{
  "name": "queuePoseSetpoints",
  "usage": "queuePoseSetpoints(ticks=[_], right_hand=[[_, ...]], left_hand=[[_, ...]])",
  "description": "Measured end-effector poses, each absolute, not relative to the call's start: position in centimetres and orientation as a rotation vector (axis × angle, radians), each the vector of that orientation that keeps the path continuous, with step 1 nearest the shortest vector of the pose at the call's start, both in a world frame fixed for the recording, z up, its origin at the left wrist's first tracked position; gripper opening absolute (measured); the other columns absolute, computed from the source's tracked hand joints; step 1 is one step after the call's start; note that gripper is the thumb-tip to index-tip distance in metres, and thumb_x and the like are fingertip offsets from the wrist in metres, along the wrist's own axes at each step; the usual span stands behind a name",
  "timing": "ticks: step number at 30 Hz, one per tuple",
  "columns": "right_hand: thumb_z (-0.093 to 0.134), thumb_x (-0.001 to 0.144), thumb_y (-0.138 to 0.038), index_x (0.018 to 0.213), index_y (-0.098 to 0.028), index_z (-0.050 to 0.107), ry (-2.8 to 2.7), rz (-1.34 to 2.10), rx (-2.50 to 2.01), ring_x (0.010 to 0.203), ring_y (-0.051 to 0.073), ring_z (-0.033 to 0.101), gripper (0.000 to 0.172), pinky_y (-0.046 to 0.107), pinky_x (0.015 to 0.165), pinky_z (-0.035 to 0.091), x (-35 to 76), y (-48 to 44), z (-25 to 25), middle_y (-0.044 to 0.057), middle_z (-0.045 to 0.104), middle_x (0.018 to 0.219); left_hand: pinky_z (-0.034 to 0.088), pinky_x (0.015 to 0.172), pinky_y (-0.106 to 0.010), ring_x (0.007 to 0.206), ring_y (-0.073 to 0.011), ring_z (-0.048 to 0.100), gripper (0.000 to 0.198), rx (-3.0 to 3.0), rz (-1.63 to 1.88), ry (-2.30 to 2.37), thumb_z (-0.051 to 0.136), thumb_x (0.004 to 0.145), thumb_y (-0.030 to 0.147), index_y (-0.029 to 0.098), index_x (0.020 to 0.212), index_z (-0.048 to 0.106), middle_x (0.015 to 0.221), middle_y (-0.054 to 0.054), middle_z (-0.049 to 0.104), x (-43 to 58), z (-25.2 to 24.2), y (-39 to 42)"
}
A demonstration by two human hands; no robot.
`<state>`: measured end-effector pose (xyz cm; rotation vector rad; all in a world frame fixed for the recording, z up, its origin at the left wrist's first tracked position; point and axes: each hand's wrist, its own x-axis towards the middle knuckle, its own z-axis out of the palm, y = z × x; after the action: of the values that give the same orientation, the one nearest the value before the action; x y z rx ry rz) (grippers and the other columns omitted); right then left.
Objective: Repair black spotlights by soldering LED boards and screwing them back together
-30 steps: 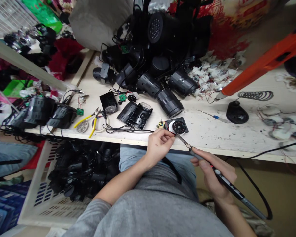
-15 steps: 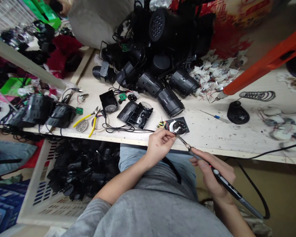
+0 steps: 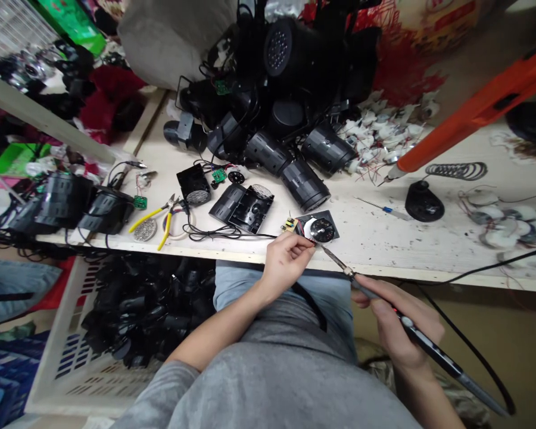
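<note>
My right hand (image 3: pixel 404 319) is closed around a black and grey soldering iron (image 3: pixel 424 345), whose metal tip points up and left toward a black disc (image 3: pixel 322 229). The disc lies on a dark square plate (image 3: pixel 333 220) near the table's front edge. My left hand (image 3: pixel 288 259) is pinched at the plate's lower left corner, where a thin red wire shows by the fingertips. Right behind that hand is a small yellow circuit board (image 3: pixel 290 224). Left of it sits an opened black housing (image 3: pixel 252 210) with a black cable (image 3: pixel 214 231) in front.
Yellow-handled pliers (image 3: pixel 165 220) lie at the left. Black lamp housings (image 3: pixel 304 183) are piled at the back, beside white motors (image 3: pixel 384 128). An orange bar (image 3: pixel 473 107) slants over the right side. A white crate (image 3: pixel 49 369) of black parts stands below the table.
My right hand and the iron have moved right and slightly down, so the tip has drawn back from my left fingertips. My left hand has barely moved.
</note>
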<state>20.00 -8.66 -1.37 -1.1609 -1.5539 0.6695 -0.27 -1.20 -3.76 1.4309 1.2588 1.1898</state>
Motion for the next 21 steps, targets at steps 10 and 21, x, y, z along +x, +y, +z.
queuePoseSetpoints(ticks=[10,21], right_hand=[[0.060,0.098,-0.020,0.123,-0.028,0.074,-1.640,0.664,-1.201,0.073,0.016,0.074,0.030,0.029,0.071,0.062,19.0,-7.8,-1.5,0.002,0.078,0.092],[0.060,0.096,-0.019,0.122,-0.028,0.074,-1.665,0.660,-1.224,0.072,0.016,0.074,0.031,0.030,0.070,0.063,18.8,-7.8,-1.1,0.001,0.078,0.090]], left_hand=[[0.050,0.055,-0.018,0.059,-0.0073,0.058,0.005,1.399,1.196,1.263,0.072,0.081,0.021,0.017,0.079,0.073,0.075,0.000,0.064,-0.2,-4.1,-1.3],[0.050,0.056,-0.018,0.061,-0.0079,0.059,0.004,1.434,1.177,1.253,0.072,0.082,0.020,0.017,0.080,0.073,0.075,0.000,0.064,-0.4,-4.1,-1.2]])
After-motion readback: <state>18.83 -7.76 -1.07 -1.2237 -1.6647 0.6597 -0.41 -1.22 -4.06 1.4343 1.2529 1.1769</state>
